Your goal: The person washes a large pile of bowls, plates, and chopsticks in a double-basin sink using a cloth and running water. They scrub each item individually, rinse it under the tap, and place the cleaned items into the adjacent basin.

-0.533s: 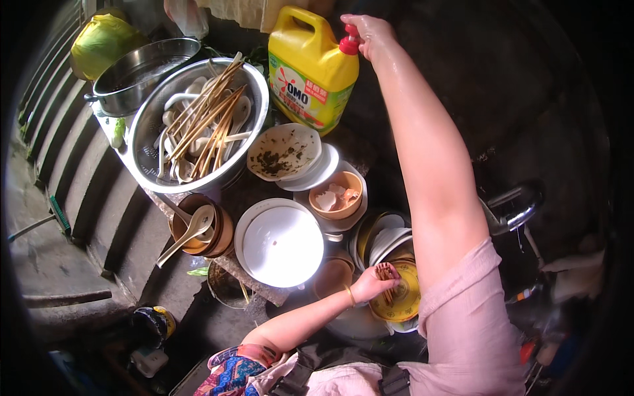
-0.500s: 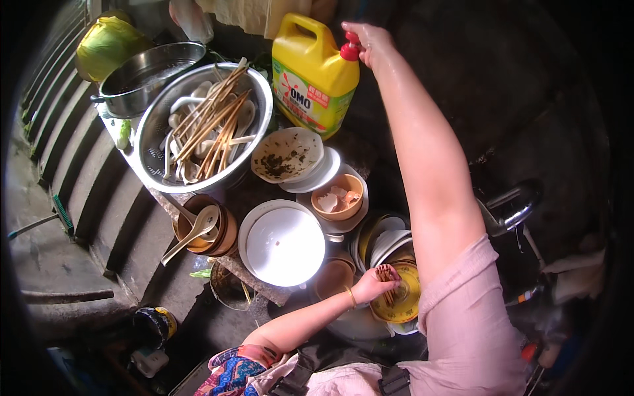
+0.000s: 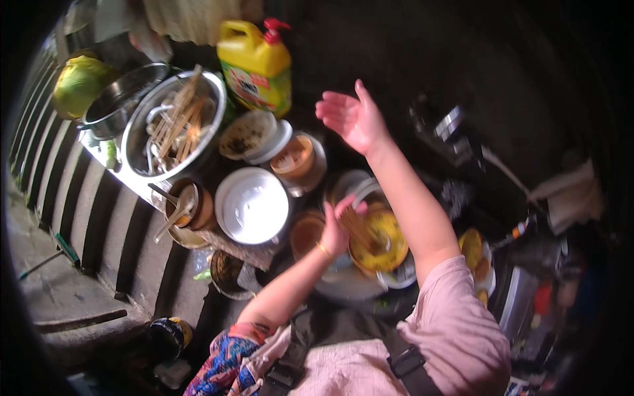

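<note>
My left hand (image 3: 335, 231) is over the stacked dishes, loosely round a bundle of brown chopsticks (image 3: 357, 228), its thumb lifted away from them. The lower ends of the chopsticks point into a yellow bowl (image 3: 395, 239). My right hand (image 3: 356, 120) is in the air with its palm turned up and fingers apart, holding nothing. Beyond it to the left stands a yellow jug (image 3: 254, 63) of detergent with a red pump (image 3: 274, 30). A large white bowl (image 3: 252, 204) sits left of my left hand.
A steel colander (image 3: 216, 105) holds spoons and more chopsticks. Beside it are a metal pot (image 3: 125, 99), a bowl with dark scraps (image 3: 247, 134), and a brown bowl with eggshells (image 3: 292, 157). Brown bowls with spoons (image 3: 201, 204) stand nearer. Stone steps (image 3: 99, 218) run along the left.
My right hand has left the jug's pump and drawn back toward me, palm up. My left thumb has lifted from the chopsticks. The view has shifted, moving the dishes leftward.
</note>
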`<action>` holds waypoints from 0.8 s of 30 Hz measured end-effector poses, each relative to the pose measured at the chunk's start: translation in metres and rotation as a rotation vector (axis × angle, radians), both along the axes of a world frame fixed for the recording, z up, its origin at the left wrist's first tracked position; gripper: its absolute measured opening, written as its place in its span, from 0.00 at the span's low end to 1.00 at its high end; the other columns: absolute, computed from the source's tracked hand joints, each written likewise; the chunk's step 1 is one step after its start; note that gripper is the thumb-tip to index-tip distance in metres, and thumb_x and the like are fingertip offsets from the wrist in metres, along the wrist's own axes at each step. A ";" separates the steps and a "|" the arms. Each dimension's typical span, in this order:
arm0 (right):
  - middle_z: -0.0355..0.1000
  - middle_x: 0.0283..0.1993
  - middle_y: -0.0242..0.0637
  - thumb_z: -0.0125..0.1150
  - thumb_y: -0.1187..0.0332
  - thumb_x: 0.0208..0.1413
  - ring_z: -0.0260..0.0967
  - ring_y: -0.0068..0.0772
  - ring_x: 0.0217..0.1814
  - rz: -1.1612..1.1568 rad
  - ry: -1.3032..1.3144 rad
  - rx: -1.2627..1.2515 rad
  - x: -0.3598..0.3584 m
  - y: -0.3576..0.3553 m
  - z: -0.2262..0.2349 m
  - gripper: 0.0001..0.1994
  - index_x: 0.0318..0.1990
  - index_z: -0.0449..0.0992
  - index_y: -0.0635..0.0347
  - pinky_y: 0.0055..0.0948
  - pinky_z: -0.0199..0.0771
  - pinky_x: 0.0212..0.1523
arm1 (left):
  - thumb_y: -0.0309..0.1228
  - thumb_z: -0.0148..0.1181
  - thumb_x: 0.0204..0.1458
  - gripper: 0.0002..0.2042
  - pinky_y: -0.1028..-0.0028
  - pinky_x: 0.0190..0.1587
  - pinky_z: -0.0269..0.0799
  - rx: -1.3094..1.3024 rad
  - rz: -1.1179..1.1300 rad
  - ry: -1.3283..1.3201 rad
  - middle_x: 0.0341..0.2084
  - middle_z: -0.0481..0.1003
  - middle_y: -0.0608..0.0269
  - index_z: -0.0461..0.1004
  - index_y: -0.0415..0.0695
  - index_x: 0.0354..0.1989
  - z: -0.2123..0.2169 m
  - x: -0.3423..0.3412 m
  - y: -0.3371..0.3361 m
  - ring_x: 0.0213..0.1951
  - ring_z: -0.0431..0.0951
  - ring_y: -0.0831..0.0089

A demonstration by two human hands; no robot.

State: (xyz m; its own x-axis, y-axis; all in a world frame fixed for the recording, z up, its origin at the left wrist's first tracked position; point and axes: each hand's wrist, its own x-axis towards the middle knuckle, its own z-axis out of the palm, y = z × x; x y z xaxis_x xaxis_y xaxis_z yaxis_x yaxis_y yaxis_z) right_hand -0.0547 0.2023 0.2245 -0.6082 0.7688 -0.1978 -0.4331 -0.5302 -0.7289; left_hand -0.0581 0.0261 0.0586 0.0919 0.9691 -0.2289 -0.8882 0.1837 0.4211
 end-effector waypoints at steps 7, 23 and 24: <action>0.49 0.61 0.46 0.32 0.54 0.57 0.46 0.41 0.63 -0.458 -0.829 1.008 0.097 -0.170 -0.146 0.27 0.60 0.49 0.61 0.37 0.43 0.60 | 0.63 0.25 0.48 0.36 0.68 0.55 0.54 -0.012 -0.127 -0.067 0.52 0.62 0.58 0.52 0.49 0.59 0.010 0.021 0.018 0.52 0.62 0.63; 0.40 0.64 0.51 0.33 0.48 0.55 0.37 0.51 0.66 -0.660 -1.154 0.590 0.068 -0.152 -0.137 0.32 0.61 0.43 0.60 0.46 0.42 0.61 | 0.63 0.29 0.48 0.35 0.60 0.57 0.45 0.237 -0.345 0.153 0.60 0.49 0.59 0.49 0.55 0.61 0.010 0.019 0.057 0.58 0.52 0.57; 0.41 0.64 0.52 0.34 0.47 0.54 0.37 0.50 0.66 -0.719 -1.170 0.659 0.073 -0.147 -0.147 0.33 0.61 0.44 0.60 0.47 0.41 0.61 | 0.62 0.29 0.49 0.35 0.63 0.58 0.44 0.194 -0.339 0.108 0.59 0.50 0.60 0.49 0.52 0.61 0.006 0.021 0.054 0.59 0.52 0.60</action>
